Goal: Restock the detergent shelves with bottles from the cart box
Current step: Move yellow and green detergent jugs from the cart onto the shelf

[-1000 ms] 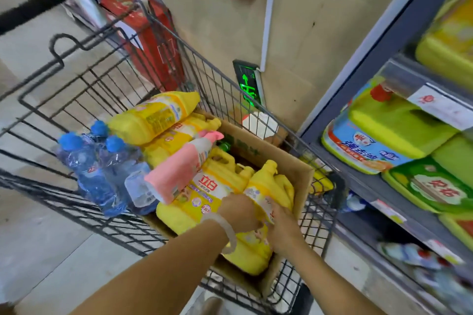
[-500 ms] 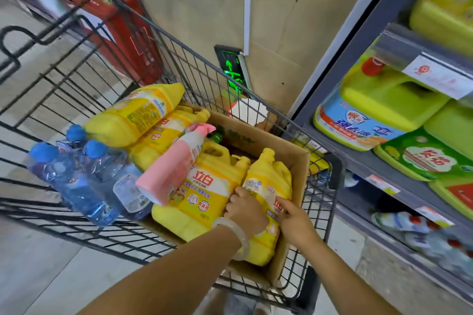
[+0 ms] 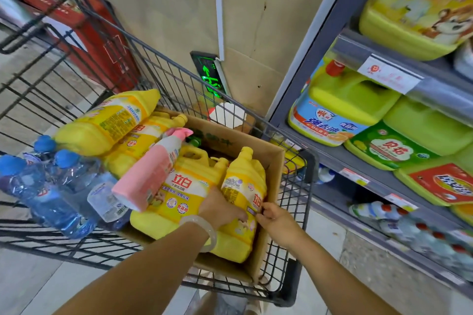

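Two big structures fill the view: a wire cart [image 3: 76, 64] on the left and centre, and grey shelves [image 3: 340, 161] running up the right side. Shelves hold large green and yellow-green jugs [image 3: 350, 100] on the middle tiers; bottom tier, small bottles with red caps [image 3: 419, 225], blurred.

Inside the cart, right end: an open cardboard box [image 3: 273, 161], its near right corner against the cart's wire side. The box holds yellow detergent bottles. Largest there is a wide yellow jug [image 3: 179, 186] with a handle, lying in the box's left half. Further left, outside or on the box's edge, two more long yellow bottles [image 3: 107, 120] lie stacked on their sides. A pink spray bottle [image 3: 151, 174] rests slantwise over the wide jug, nozzle pointing far-right. Left end of cart: a shrink-wrapped pack of water bottles [image 3: 51, 186] with blue caps.

The yellow bottle [image 3: 243, 186] sits upright-ish in the box's right half, cap pointing far. Left hand [image 3: 220, 210], pale bangle [image 3: 204, 230] on the wrist, is wrapped against the bottle's left side, fingers pressed on the label. Right hand [image 3: 273, 217] pinches the bottle's right edge, fingers curled closed on it. Bottle's base is low in the box.
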Demonstrator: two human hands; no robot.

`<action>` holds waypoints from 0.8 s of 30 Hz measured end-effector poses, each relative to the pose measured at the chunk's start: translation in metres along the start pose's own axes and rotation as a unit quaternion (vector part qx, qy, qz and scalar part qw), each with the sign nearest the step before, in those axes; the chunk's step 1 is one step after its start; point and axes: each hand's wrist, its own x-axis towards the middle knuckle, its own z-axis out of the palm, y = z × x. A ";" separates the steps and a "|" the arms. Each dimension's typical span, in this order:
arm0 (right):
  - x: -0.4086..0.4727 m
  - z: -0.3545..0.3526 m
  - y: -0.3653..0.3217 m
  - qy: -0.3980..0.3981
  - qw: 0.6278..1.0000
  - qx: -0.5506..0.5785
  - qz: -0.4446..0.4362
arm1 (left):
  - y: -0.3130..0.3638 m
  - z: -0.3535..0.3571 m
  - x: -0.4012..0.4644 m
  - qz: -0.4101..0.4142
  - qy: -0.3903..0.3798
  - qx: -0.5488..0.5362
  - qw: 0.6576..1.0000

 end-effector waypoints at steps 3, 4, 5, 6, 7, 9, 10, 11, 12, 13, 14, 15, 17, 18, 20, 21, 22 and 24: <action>-0.007 -0.009 -0.006 0.018 0.999 0.027 0.001 | -0.004 -0.013 -0.003 0.007 -0.018 -0.048 0.999; -0.010 -0.012 -0.009 0.018 0.998 0.056 -0.007 | -0.005 -0.018 -0.006 0.012 -0.025 -0.071 0.997; -0.013 -0.014 -0.012 0.011 0.996 0.091 -0.013 | -0.006 -0.024 -0.009 0.015 -0.033 -0.095 0.995; -0.018 -0.016 -0.017 0.000 0.992 0.125 -0.019 | -0.006 -0.031 -0.013 0.013 -0.046 -0.122 0.991; -0.020 -0.017 -0.019 -0.012 0.988 0.155 -0.023 | -0.006 -0.038 -0.016 0.016 -0.063 -0.148 0.987; -0.026 -0.019 -0.026 -0.041 0.973 0.226 -0.021 | -0.003 -0.053 -0.025 0.033 -0.102 -0.186 0.977; -0.031 -0.020 -0.030 -0.062 0.963 0.264 -0.012 | -0.001 -0.060 -0.028 0.042 -0.118 -0.199 0.972; -0.034 -0.021 -0.033 -0.084 0.951 0.298 -0.004 | 0.002 -0.067 -0.032 0.054 -0.132 -0.209 0.967; -0.039 -0.022 -0.037 -0.093 0.942 0.322 -0.002 | 0.006 -0.074 -0.037 0.063 -0.146 -0.216 0.963; -0.043 -0.023 -0.041 -0.093 0.939 0.330 -0.008 | 0.010 -0.080 -0.041 0.073 -0.164 -0.221 0.959; -0.047 -0.025 -0.046 -0.083 0.939 0.334 -0.021 | 0.015 -0.086 -0.043 0.086 -0.178 -0.218 0.956; -0.051 -0.027 -0.050 -0.067 0.940 0.333 -0.038 | 0.021 -0.090 -0.049 0.105 -0.188 -0.211 0.953; -0.063 -0.034 -0.057 -0.035 0.940 0.331 -0.072 | 0.033 -0.094 -0.060 0.141 -0.199 -0.199 0.949; -0.069 -0.039 -0.060 -0.023 0.938 0.335 -0.086 | 0.040 -0.095 -0.067 0.158 -0.193 -0.193 0.949; -0.084 -0.049 -0.062 0.009 0.936 0.336 -0.108 | 0.053 -0.093 -0.083 0.192 -0.194 -0.178 0.945; -0.091 -0.055 -0.061 0.027 0.935 0.334 -0.120 | 0.059 -0.091 -0.090 0.207 -0.196 -0.162 0.945; -0.099 -0.062 -0.059 0.045 0.934 0.330 -0.131 | 0.065 -0.087 -0.096 0.222 -0.196 -0.145 0.944; -0.119 -0.080 -0.053 0.078 0.930 0.324 -0.154 | 0.081 -0.077 -0.112 0.255 -0.194 -0.118 0.940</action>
